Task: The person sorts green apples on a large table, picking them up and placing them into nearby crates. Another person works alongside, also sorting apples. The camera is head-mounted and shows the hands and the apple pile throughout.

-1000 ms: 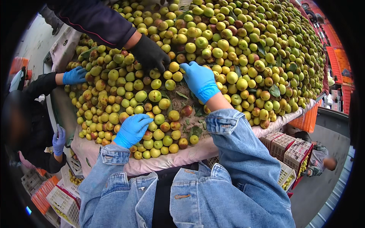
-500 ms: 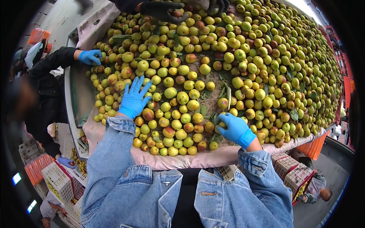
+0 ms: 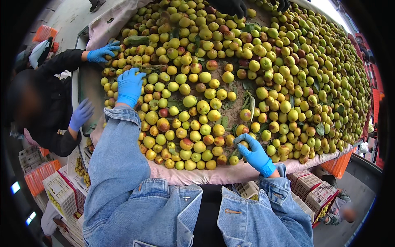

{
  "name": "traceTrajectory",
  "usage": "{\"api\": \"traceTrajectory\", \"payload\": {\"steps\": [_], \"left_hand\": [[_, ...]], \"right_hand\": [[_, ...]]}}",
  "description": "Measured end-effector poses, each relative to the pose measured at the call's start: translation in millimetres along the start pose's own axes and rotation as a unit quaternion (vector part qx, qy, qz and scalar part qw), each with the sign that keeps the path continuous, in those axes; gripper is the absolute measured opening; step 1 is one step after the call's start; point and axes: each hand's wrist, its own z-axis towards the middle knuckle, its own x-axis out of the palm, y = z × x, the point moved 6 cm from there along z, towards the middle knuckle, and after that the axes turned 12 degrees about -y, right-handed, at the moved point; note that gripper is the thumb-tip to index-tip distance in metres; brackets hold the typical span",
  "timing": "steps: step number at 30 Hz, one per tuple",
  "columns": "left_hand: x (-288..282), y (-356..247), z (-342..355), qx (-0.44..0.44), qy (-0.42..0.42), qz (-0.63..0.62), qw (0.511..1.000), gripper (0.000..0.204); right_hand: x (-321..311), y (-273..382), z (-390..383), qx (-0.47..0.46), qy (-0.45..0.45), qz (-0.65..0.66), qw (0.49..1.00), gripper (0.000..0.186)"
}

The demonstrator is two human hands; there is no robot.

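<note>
Yellow-green jujubes (image 3: 203, 107), many blushed reddish brown, cover the cloth-lined table in front of me. My left hand (image 3: 130, 87), in a blue glove, reaches into the left part of the heap. Its bent fingers rest over some jujubes and are partly apart; nothing shows gripped in them. Near the front edge, my blue-gloved right hand (image 3: 254, 155) has its thumb and fingers closed round a jujube (image 3: 244, 144), which is partly hidden. Just beyond that hand, a long pale green leaf (image 3: 252, 105) lies among the fruit.
A co-worker's gloved hands (image 3: 103, 53) (image 3: 81, 114) are at the left side. Dark-gloved hands (image 3: 230, 6) work at the far edge. Pink cloth (image 3: 193, 174) covers the front rim. White crates (image 3: 61, 191) stand lower left, more crates (image 3: 323, 195) lower right.
My left hand has moved farther away and left, its spread fingers now bent. My right hand stays near the front edge. At left, the co-worker's second hand has risen beside the table.
</note>
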Motion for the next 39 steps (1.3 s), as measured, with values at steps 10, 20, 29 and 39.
{"api": "traceTrajectory", "payload": {"steps": [10, 20, 29, 39], "left_hand": [[-15.5, 24.5, -147.8, -0.156, 0.164, -0.017, 0.974, 0.05], [-27.0, -156.2, -99.9, 0.045, 0.068, -0.192, 0.978, 0.047], [-24.5, -62.8, 17.3, -0.105, -0.086, -0.167, 0.977, 0.025], [46.8, -74.7, 52.7, -0.079, 0.152, -0.135, 0.976, 0.029]], "right_hand": [[-73.7, 11.9, 0.9, -0.209, -0.226, -0.217, 0.926, 0.027], [-47.6, -19.3, 47.2, -0.148, -0.155, -0.582, 0.785, 0.047], [-23.1, 9.3, -12.6, -0.114, -0.041, -0.391, 0.913, 0.045], [2.4, 0.5, -22.0, -0.069, -0.032, -0.127, 0.989, 0.024]]}}
